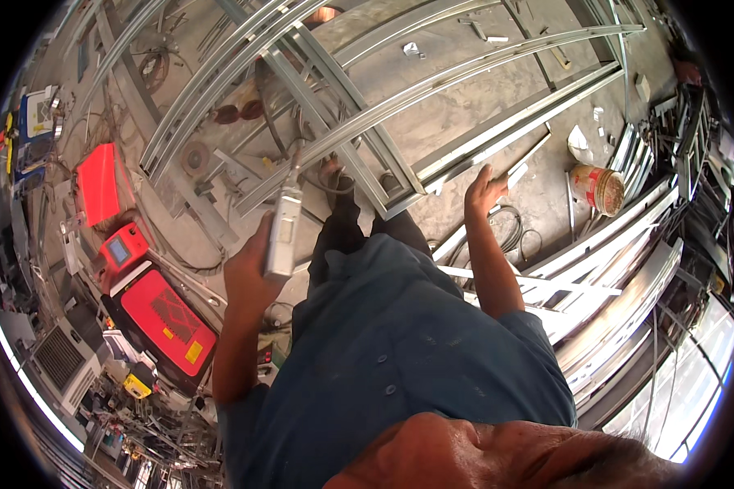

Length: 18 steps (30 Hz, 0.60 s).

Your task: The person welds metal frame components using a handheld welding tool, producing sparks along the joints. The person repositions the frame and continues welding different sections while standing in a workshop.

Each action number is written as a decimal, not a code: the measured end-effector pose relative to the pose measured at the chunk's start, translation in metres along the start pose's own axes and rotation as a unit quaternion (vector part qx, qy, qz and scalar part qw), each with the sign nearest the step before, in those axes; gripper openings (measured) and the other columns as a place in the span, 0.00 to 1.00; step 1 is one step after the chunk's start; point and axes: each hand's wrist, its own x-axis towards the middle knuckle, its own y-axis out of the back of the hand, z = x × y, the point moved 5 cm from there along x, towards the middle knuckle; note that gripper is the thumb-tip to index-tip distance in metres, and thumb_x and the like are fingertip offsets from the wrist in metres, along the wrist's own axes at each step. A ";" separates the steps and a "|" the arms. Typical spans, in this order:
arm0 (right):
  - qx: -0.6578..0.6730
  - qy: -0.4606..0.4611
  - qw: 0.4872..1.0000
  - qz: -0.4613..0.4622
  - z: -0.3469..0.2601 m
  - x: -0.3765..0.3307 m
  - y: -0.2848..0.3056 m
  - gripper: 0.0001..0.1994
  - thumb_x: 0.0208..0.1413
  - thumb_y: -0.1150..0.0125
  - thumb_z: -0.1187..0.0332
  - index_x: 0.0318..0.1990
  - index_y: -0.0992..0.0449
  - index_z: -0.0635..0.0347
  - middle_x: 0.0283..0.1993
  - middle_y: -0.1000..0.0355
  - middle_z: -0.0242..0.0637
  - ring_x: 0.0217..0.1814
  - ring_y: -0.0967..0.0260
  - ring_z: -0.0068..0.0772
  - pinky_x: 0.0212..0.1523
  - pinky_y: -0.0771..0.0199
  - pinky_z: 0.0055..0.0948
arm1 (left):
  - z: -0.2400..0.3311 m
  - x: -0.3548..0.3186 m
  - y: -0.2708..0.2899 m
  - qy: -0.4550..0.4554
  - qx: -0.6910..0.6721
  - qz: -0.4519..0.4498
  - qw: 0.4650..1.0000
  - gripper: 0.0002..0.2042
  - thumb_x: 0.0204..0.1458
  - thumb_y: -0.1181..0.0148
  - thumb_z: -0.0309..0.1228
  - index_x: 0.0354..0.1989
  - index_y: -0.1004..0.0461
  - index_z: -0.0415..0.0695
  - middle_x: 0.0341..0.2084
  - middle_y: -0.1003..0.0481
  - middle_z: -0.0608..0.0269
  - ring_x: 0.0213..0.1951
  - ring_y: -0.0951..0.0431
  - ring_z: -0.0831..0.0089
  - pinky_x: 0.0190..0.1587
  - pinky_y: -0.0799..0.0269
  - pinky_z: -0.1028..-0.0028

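My left hand (246,265) is wrapped round a silver, block-bodied welding gun (283,232). Its narrow nozzle points away from me, toward the near corner of a welded metal frame (334,136) of grey channel bars. Whether the nozzle touches a bar, I cannot tell. My right hand (484,194) is held out to the right above the floor, its fingers apart and nothing in them. Just past it lies a thin pale metal strip (530,157). The frame's near corner stands between my two hands, close to my feet.
To the left are a red machine (165,318), a red box with a small screen (122,248) and a red panel (98,186). A rusty-topped bucket (599,190) and stacked metal profiles (607,261) are at the right. Coiled cable (507,232) lies near my right forearm.
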 end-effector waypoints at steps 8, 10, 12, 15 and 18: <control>-0.155 -0.147 0.975 -0.052 0.130 -0.098 0.048 0.45 0.62 0.47 0.41 0.73 0.50 0.71 0.72 0.48 0.69 0.73 0.46 0.68 0.71 0.43 0.53 | -0.048 0.028 -0.050 -0.029 0.089 -0.082 0.992 0.37 0.47 0.31 0.38 0.70 0.35 0.52 0.40 0.18 0.50 0.38 0.17 0.48 0.39 0.21 0.55; -0.174 -0.177 0.967 -0.053 0.152 -0.112 0.061 0.46 0.62 0.48 0.40 0.73 0.50 0.72 0.73 0.48 0.68 0.75 0.47 0.66 0.72 0.44 0.52 | -0.051 0.031 -0.049 -0.027 0.085 -0.093 0.992 0.38 0.47 0.31 0.38 0.70 0.35 0.51 0.39 0.19 0.50 0.38 0.17 0.48 0.39 0.21 0.55; -0.180 -0.197 0.962 -0.056 0.168 -0.123 0.068 0.46 0.62 0.49 0.40 0.73 0.51 0.73 0.74 0.50 0.67 0.76 0.48 0.64 0.73 0.45 0.51 | -0.054 0.031 -0.047 -0.029 0.080 -0.100 0.991 0.38 0.47 0.31 0.38 0.70 0.35 0.51 0.39 0.19 0.49 0.38 0.17 0.47 0.39 0.21 0.54; -0.143 -0.164 0.976 0.006 0.176 -0.135 0.068 0.46 0.59 0.45 0.41 0.70 0.44 0.78 0.67 0.39 0.73 0.71 0.41 0.70 0.71 0.42 0.51 | -0.057 0.031 -0.043 -0.040 0.068 -0.101 0.992 0.38 0.47 0.30 0.38 0.70 0.35 0.51 0.38 0.19 0.48 0.37 0.17 0.47 0.39 0.21 0.54; -0.133 -0.154 0.979 -0.029 0.163 -0.137 0.056 0.47 0.60 0.47 0.41 0.69 0.46 0.81 0.67 0.39 0.74 0.72 0.42 0.69 0.70 0.42 0.49 | -0.061 0.031 -0.043 -0.054 0.062 -0.100 0.992 0.37 0.48 0.31 0.38 0.70 0.34 0.51 0.38 0.19 0.48 0.37 0.17 0.47 0.38 0.21 0.54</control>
